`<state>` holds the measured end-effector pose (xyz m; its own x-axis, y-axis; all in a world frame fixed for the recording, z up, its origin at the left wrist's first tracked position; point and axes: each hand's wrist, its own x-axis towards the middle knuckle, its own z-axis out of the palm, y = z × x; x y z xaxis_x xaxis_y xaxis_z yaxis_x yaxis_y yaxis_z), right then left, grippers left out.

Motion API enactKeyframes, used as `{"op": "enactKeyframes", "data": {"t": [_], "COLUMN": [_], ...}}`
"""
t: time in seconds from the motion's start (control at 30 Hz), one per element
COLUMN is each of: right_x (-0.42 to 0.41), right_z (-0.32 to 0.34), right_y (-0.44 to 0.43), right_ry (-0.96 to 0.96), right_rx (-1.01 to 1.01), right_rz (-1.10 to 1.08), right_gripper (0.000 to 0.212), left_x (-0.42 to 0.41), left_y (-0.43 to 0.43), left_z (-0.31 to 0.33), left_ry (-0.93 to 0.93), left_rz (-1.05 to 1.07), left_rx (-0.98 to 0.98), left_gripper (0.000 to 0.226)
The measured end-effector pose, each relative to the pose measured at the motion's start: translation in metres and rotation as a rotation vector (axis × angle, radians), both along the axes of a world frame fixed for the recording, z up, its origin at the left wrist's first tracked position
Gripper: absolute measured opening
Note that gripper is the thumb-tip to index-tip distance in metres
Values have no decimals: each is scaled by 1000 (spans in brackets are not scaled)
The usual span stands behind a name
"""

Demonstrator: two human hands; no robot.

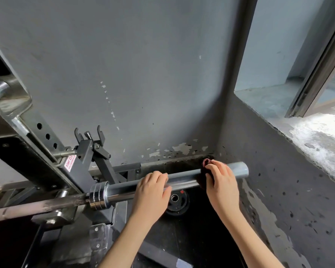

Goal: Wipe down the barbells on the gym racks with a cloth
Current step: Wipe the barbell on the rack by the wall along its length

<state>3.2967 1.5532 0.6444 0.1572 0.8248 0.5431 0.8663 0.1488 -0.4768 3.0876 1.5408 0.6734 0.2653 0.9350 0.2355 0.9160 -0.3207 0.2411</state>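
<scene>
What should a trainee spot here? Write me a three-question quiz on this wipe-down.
1. True or false: the left hand holds the cloth.
2. Where is the cloth? A) round the barbell, near its free end. B) draped over the rack. C) lying on the windowsill.
3. Fill in: below the barbell lies a black weight ____.

Key
1. False. The right hand holds it, and the left hand grips the bare barbell.
2. A
3. plate
</scene>
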Motion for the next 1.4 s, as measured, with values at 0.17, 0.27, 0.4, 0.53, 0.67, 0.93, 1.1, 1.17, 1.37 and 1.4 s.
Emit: {"op": "enactKeyframes", "data": {"t": [0.17,0.27,0.4,0.53,0.67,0.93,1.1,1.17,1.37,1.4], "right_x": [42,44,28,56,44,58,24,34,1,-6], "right_z": [-1,2,-3,0,3,6,4,2,8,5], "right_y": [10,17,9,14,16,18,12,11,14,9], "right_ry": [-96,-18,-58,-89,-59,-26,-76,-113,2,-30], "right_rx": [-22,-77,-22,-62,-88,-74,-6,-18,-24,-19], "right_rz": [-67,-230,-69,-121,-143,-233,24,36,-32,71], "right_gripper": [27,32,19,23,21,28,23,22,34,34], "left_x": [18,20,21,17,14,23,28,29,27,25], "left_y": [16,18,19,26,31,25,13,10,10,11], "left_z": [-2,-3,1,15,23,6,-15,-22,-29,-29], "left_ry": [75,65,50,39,-13,116,130,125,132,137], "left_rz": [-49,-22,-16,-47,-85,-28,39,44,51,45], "left_rx": [-83,-73,-89,-174,-346,-119,24,111,140,138], "left_gripper": [47,47,29,19,15,20,55,64,71,70]}}
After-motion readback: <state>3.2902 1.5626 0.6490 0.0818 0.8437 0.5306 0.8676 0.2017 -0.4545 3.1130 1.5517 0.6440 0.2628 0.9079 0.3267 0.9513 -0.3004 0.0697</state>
